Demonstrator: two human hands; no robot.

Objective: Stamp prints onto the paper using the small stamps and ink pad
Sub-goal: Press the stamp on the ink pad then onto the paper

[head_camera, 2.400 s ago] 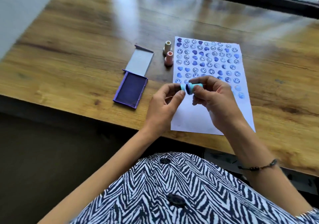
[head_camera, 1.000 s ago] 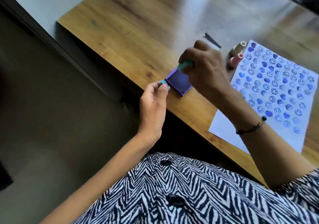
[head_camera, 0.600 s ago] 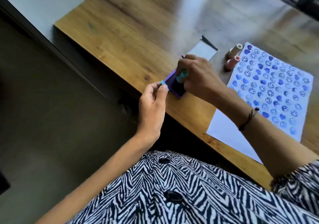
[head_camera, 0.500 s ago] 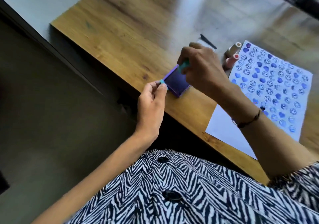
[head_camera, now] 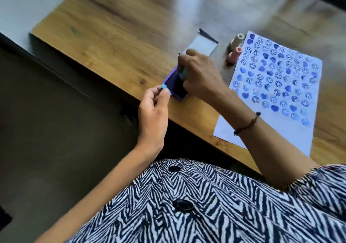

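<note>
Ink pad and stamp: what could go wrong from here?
The ink pad sits near the table edge, so a hard press by the right hand with the teal stamp might tip it or push it off. The right forearm hangs over the paper and could smear the prints. The left hand pinches the small teal cap just beside the pad, where it might pick up ink.

Looks like I'm at a home or casual craft desk: a big wooden table [head_camera: 121, 27] by a plain pale wall [head_camera: 28, 2]. A sheet of paper [head_camera: 280, 111] covered in blue smiley and heart prints feels hobby-ish, not office.
</note>
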